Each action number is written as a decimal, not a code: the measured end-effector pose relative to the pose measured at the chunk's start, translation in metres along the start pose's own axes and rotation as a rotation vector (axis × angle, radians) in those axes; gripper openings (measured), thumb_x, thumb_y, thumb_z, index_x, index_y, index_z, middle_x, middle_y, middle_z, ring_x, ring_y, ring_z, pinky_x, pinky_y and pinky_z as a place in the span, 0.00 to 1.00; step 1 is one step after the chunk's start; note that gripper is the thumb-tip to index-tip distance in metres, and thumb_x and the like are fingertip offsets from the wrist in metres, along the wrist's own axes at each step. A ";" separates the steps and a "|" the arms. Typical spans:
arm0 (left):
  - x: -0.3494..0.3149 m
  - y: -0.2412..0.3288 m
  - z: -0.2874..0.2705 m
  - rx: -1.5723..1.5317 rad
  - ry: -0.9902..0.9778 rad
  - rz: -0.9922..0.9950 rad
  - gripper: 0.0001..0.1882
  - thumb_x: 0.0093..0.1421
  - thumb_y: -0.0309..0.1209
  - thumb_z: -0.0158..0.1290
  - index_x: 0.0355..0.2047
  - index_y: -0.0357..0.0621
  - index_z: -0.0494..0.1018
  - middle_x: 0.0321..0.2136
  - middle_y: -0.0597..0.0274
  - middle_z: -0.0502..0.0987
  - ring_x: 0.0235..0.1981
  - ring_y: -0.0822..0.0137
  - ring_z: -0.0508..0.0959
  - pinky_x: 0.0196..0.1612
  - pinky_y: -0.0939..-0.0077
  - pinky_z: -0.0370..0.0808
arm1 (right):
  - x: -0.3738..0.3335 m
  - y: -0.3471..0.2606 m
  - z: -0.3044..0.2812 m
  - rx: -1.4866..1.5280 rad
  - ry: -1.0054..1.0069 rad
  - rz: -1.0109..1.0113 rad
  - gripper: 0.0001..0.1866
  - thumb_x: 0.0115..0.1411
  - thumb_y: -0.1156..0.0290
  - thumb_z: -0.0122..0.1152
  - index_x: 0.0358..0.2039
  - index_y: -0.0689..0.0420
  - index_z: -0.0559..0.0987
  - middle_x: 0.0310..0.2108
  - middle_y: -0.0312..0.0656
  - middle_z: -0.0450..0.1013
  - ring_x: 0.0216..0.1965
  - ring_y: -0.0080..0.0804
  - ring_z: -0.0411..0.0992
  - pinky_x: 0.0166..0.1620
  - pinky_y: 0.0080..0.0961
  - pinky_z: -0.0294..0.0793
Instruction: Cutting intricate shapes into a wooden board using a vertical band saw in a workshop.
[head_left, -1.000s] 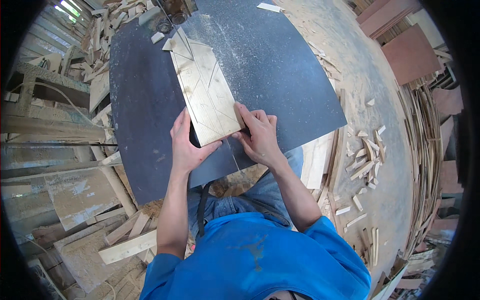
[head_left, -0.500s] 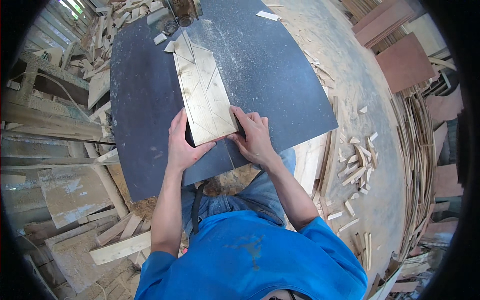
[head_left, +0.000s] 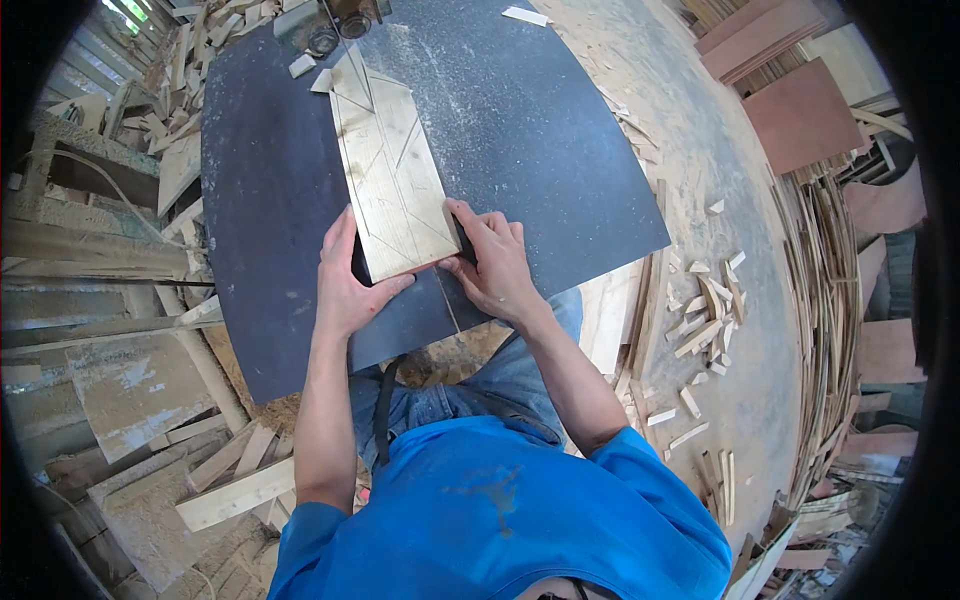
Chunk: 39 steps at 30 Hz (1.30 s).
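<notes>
A pale wooden board (head_left: 398, 190) lies flat on the dark table (head_left: 560, 150), with pencil lines across its top. Its far end is cut to a point beside the thin upright blade of what looks like a band saw (head_left: 348, 25). My left hand (head_left: 348, 290) grips the board's near left corner, fingers along the side and thumb by the near edge. Closed around the near right corner, my right hand (head_left: 497, 262) has its thumb at the end and its index finger along the side. A small triangular offcut (head_left: 322, 81) touches the board's far left edge.
A small pale block (head_left: 302, 66) lies near the saw, and a flat strip (head_left: 525, 16) at the table's far edge. Offcuts (head_left: 710, 320) litter the floor at right, near stacked thin strips (head_left: 825, 330). Scrap wood (head_left: 240, 495) crowds the left.
The whole view has shifted slightly, so everything sits a little further up and left. Both hands keep their hold, and the board shows no clear movement against the table.
</notes>
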<state>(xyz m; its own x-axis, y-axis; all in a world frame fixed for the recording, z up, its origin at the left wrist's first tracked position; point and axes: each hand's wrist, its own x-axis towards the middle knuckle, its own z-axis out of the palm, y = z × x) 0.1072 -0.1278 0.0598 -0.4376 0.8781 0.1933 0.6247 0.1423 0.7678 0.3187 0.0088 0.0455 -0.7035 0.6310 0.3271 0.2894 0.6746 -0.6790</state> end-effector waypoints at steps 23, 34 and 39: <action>0.003 -0.005 -0.002 0.044 0.006 0.029 0.62 0.42 0.44 0.81 0.76 0.41 0.63 0.70 0.41 0.70 0.72 0.43 0.70 0.71 0.51 0.71 | 0.002 -0.003 0.004 -0.017 0.005 0.016 0.38 0.66 0.59 0.70 0.73 0.53 0.67 0.44 0.41 0.79 0.48 0.41 0.73 0.51 0.39 0.63; 0.019 -0.048 -0.024 -0.112 -0.018 0.047 0.51 0.50 0.41 0.77 0.72 0.38 0.69 0.66 0.45 0.74 0.65 0.53 0.75 0.65 0.62 0.73 | 0.007 -0.009 0.006 -0.016 0.038 0.015 0.39 0.66 0.63 0.70 0.75 0.54 0.66 0.42 0.40 0.78 0.47 0.40 0.73 0.51 0.39 0.63; 0.150 -0.084 -0.059 -0.139 0.187 -0.013 0.16 0.73 0.31 0.58 0.54 0.31 0.80 0.39 0.62 0.83 0.40 0.73 0.79 0.47 0.75 0.77 | 0.005 -0.013 -0.002 -0.006 0.031 0.044 0.39 0.64 0.59 0.69 0.74 0.50 0.69 0.59 0.43 0.77 0.50 0.42 0.71 0.55 0.41 0.62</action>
<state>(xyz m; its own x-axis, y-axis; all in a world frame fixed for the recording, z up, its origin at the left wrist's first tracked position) -0.0492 -0.0346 0.0599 -0.5658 0.7745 0.2827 0.5290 0.0780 0.8450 0.3129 0.0042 0.0572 -0.6697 0.6716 0.3169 0.3238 0.6482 -0.6892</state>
